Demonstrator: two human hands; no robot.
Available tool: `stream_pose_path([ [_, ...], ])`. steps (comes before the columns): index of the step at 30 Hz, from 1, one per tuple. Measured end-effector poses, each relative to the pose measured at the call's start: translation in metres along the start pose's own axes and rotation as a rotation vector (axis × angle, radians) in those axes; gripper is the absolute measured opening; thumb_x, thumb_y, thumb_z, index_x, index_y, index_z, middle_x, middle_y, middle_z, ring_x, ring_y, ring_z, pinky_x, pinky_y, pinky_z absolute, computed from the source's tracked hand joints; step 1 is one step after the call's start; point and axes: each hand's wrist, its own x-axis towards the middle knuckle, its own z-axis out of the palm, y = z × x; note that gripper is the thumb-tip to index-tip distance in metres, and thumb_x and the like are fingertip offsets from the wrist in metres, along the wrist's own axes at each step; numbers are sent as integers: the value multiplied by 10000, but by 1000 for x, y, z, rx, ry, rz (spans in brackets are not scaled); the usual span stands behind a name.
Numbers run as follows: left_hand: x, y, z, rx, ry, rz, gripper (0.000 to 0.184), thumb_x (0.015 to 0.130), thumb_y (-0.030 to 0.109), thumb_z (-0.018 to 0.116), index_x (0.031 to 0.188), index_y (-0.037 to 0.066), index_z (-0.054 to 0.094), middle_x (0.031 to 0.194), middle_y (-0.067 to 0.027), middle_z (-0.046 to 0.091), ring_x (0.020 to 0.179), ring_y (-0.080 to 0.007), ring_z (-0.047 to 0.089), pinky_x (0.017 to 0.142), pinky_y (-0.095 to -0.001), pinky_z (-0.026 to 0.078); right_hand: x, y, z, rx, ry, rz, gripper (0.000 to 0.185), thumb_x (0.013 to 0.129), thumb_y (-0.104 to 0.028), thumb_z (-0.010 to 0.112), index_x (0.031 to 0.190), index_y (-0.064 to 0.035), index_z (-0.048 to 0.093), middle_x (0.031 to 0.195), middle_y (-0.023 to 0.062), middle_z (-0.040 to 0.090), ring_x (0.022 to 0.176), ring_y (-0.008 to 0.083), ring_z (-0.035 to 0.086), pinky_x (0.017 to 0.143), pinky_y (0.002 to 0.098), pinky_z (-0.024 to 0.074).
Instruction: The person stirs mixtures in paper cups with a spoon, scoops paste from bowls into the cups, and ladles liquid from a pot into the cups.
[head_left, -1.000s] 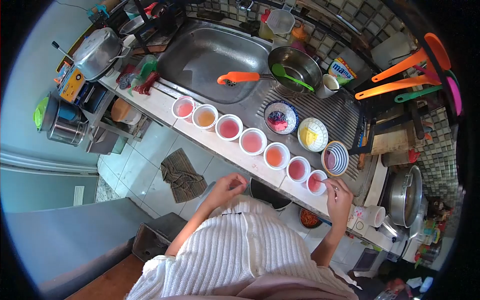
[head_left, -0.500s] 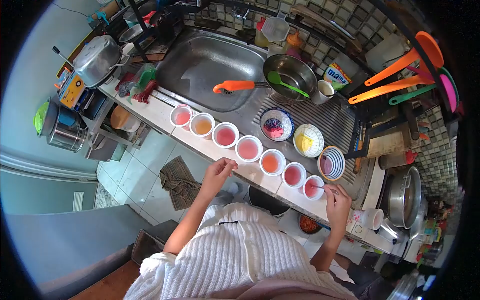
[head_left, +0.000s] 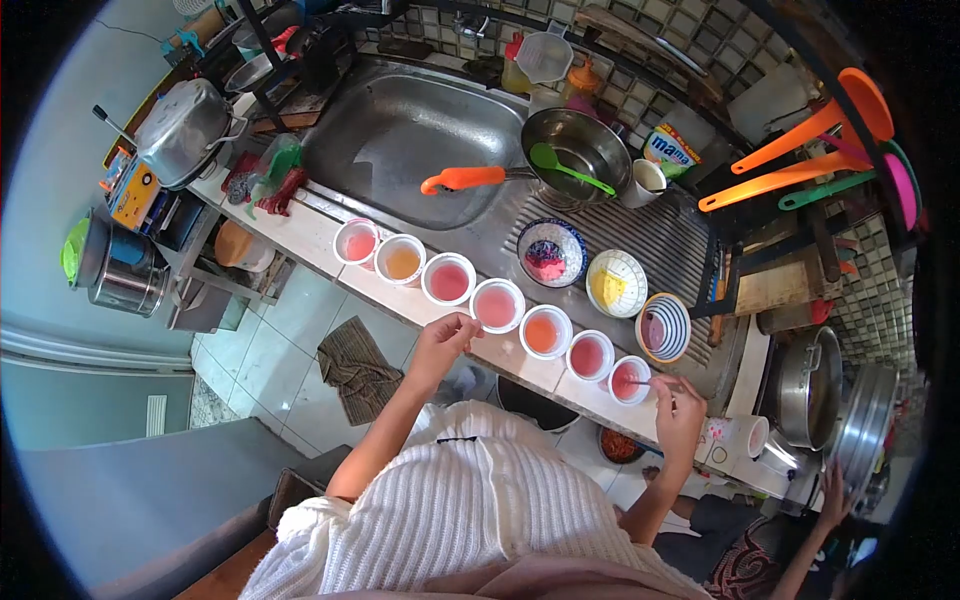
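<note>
Several white plastic cups stand in a slanting row along the counter edge, holding red, pink or orange liquid. My right hand (head_left: pixel 680 410) pinches the thin handle of what looks like a spoon (head_left: pixel 642 382), its lower end dipping into the red liquid of the rightmost cup (head_left: pixel 629 393). My left hand (head_left: pixel 445 348) is closed, fingertips together, close by the pink cup (head_left: pixel 497 322) mid-row; nothing shows in it. Behind the row are a blue-rimmed bowl with pink and dark residue (head_left: pixel 548 262), a white bowl with yellow (head_left: pixel 612 288) and a striped bowl (head_left: pixel 664 327).
A pan (head_left: pixel 575 190) with a green spoon and orange handle rests by the steel sink (head_left: pixel 400 75). At the right, another person's hand (head_left: pixel 833 495) reaches to a shiny metal pot (head_left: pixel 866 425). A printed cup (head_left: pixel 755 437) lies tipped near the counter's right end.
My left hand has come slightly closer to the pink cup. Another person's arm and body, and a shiny pot, have come into view at the lower right. My right hand stays at the rightmost cup.
</note>
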Motion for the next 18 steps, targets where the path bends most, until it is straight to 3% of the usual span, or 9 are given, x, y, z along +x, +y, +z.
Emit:
stream_pose_path([
  [4,1,-1,-3,11,-4,-17,193,904,215,541,844,46,612,785,17,620,631,-37,465,580,-191,377,3,-7,3,26,85,8,145,838,-90,563,827,32,639,721,90,612,548,133,525,481,257,409],
  [6,1,1,-2,14,5,-25,192,904,215,542,845,48,616,785,21,621,631,-32,464,576,-188,372,1,-2,1,55,-47,-21,154,841,-99,566,820,32,643,725,88,616,543,132,521,489,253,407],
  [13,1,2,-3,9,-5,-48,193,901,219,547,842,50,620,783,27,619,637,-28,457,571,-182,362,3,-10,0,54,41,85,177,847,-117,572,808,43,638,751,95,626,543,133,521,500,250,410],
  [16,2,0,-5,1,-21,-42,190,899,220,548,844,53,621,781,28,618,636,-28,451,573,-181,359,1,-6,0,26,-73,42,177,849,-119,572,815,42,638,741,96,620,541,136,520,505,250,409],
  [18,2,0,-5,2,-13,-59,185,899,216,546,844,57,622,781,29,617,634,-27,448,574,-181,357,2,-6,2,-34,58,65,172,849,-116,571,818,38,641,727,93,615,544,136,522,505,255,412],
])
